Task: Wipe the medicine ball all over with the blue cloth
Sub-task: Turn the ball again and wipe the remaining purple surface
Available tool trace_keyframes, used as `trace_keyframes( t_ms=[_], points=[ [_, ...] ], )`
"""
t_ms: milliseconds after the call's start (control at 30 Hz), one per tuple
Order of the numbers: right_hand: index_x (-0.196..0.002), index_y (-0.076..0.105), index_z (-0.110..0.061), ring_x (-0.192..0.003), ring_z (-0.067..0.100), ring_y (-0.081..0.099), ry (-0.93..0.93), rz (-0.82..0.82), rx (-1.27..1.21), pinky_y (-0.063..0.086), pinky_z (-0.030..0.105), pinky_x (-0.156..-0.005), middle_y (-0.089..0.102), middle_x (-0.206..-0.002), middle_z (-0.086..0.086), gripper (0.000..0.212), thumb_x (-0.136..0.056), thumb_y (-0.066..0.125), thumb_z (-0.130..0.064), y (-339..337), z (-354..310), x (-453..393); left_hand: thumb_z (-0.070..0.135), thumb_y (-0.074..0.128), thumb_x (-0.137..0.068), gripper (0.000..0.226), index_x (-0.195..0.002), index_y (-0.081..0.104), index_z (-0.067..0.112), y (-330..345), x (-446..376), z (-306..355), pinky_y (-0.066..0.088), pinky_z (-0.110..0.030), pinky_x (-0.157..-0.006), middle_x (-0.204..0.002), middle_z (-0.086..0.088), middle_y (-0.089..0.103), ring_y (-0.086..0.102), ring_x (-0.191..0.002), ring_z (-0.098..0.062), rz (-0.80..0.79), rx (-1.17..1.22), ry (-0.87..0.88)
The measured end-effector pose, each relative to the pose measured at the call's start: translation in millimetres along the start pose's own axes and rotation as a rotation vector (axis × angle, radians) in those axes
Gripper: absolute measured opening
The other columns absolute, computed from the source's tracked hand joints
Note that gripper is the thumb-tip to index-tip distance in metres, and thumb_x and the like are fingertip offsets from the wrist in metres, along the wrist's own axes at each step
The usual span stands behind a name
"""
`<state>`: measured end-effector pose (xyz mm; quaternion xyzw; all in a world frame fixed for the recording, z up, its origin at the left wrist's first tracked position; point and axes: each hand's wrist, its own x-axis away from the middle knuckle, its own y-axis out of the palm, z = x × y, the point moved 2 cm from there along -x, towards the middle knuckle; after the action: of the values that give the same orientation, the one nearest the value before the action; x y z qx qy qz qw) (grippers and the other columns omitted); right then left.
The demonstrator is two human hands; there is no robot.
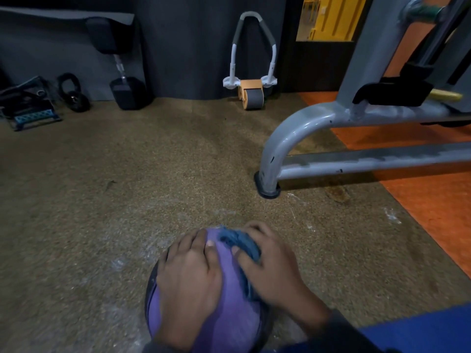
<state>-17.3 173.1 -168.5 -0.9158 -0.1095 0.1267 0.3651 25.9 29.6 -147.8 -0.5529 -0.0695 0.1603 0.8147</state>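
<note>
A speckled brown rubber gym floor fills most of the view, scuffed with pale marks near the person. To the right it meets an orange floor section, and a blue mat shows at the lower right corner. A grey painted steel machine frame plants its curved foot on the brown floor, beyond the right hand. Against the dark far wall stand a black hex dumbbell on end, a black kettlebell, and an orange and grey ab roller with white arms.

The round purple medicine ball sits on the floor at the bottom centre, between both hands. The left hand lies spread over the ball's left side, fingers fairly straight and pressing on the surface, so its grip is open. The right hand has its grip closed around the bunched blue cloth, holding it against the ball's upper right surface.
</note>
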Motion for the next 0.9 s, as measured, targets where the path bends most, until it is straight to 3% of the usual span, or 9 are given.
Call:
trace_keyframes(
  t_ms=[100,167,267,367,467,667,733,833,900],
  points=[
    [-0.111,0.068,-0.029,-0.098,0.012,0.061,0.199,-0.024,-0.138,0.048,0.032,-0.085,0.058,-0.108,-0.017,0.024,-0.089,0.062,-0.037,2.4,11.4,-22.8,0.040,0.022,-0.088,0.061,-0.131,0.058,0.016,-0.3,-0.8,-0.8,0.034,-0.038,-0.109,-0.136,-0.001,0.057,0.049,-0.128,-0.022,0.028,0.050,0.041],
    [-0.109,0.068,-0.028,-0.097,0.015,0.061,0.268,-0.007,-0.100,0.047,0.032,-0.083,0.059,-0.107,-0.012,0.022,-0.090,0.061,-0.038,3.9,14.5,-19.2,0.040,0.022,-0.088,0.060,-0.131,0.058,0.016,0.6,-2.8,-2.1,0.035,-0.038,-0.109,-0.136,0.000,0.057,0.049,-0.128,-0.020,0.013,0.063,0.054],
    [-0.112,0.063,-0.033,-0.095,0.008,0.056,0.113,0.055,0.057,0.042,0.028,-0.079,0.052,-0.108,-0.019,0.034,-0.085,0.050,-0.049,0.7,2.3,7.6,0.041,0.018,-0.089,0.061,-0.134,0.054,0.018,0.6,-6.0,-5.2,0.034,-0.038,-0.110,-0.139,0.001,0.055,0.047,-0.130,-0.019,-0.013,0.019,0.071],
    [-0.123,0.056,-0.039,-0.102,0.007,0.050,-0.068,0.035,0.176,0.042,0.028,-0.086,0.048,-0.116,-0.022,0.047,-0.082,0.040,-0.054,1.3,-16.3,18.1,0.043,0.019,-0.095,0.056,-0.137,0.048,0.020,0.6,-10.4,-11.0,0.028,-0.045,-0.112,-0.143,0.000,0.049,0.041,-0.134,-0.019,-0.050,-0.084,-0.006],
    [-0.123,0.059,-0.037,-0.102,0.010,0.053,-0.106,-0.043,0.148,0.042,0.030,-0.083,0.051,-0.116,-0.020,0.044,-0.084,0.044,-0.051,-0.7,-18.2,-1.9,0.042,0.031,-0.097,0.047,-0.132,0.052,0.019,1.4,-11.5,-21.6,0.037,-0.039,-0.105,-0.136,-0.001,0.055,0.050,-0.124,-0.022,-0.033,0.020,-0.014],
    [-0.096,0.069,-0.022,-0.082,0.024,0.069,0.342,-0.174,-0.160,0.055,0.044,-0.081,0.073,-0.086,0.000,0.017,-0.090,0.061,-0.035,5.9,4.4,-40.0,0.042,0.034,-0.097,0.045,-0.134,0.052,0.023,-0.1,-11.9,-30.8,0.037,-0.032,-0.101,-0.139,0.003,0.053,0.048,-0.127,-0.020,-0.011,0.080,0.013],
    [-0.099,0.068,-0.023,-0.088,0.022,0.065,0.278,-0.131,-0.052,0.053,0.039,-0.081,0.068,-0.094,-0.004,0.019,-0.090,0.058,-0.037,3.7,3.1,-28.0,0.041,0.034,-0.097,0.044,-0.134,0.051,0.025,0.9,-13.4,-29.8,0.036,-0.032,-0.103,-0.140,0.005,0.052,0.047,-0.128,-0.018,-0.017,0.070,-0.003],
    [-0.114,0.062,-0.035,-0.100,0.014,0.056,-0.049,-0.021,0.148,0.045,0.034,-0.085,0.055,-0.110,-0.014,0.037,-0.084,0.047,-0.049,3.5,-21.9,4.9,0.037,0.034,-0.096,0.043,-0.134,0.051,0.024,1.9,-13.8,-30.6,0.036,-0.032,-0.104,-0.140,0.004,0.053,0.048,-0.128,-0.018,-0.009,0.069,-0.017],
    [-0.117,0.060,-0.039,-0.102,0.011,0.052,-0.169,-0.028,0.178,0.044,0.033,-0.085,0.053,-0.113,-0.018,0.043,-0.080,0.043,-0.051,5.0,-36.2,7.5,0.033,0.036,-0.096,0.042,-0.134,0.052,0.023,2.6,-14.6,-33.4,0.037,-0.032,-0.103,-0.139,0.001,0.054,0.049,-0.127,-0.020,-0.008,0.084,-0.005]
  ],
)
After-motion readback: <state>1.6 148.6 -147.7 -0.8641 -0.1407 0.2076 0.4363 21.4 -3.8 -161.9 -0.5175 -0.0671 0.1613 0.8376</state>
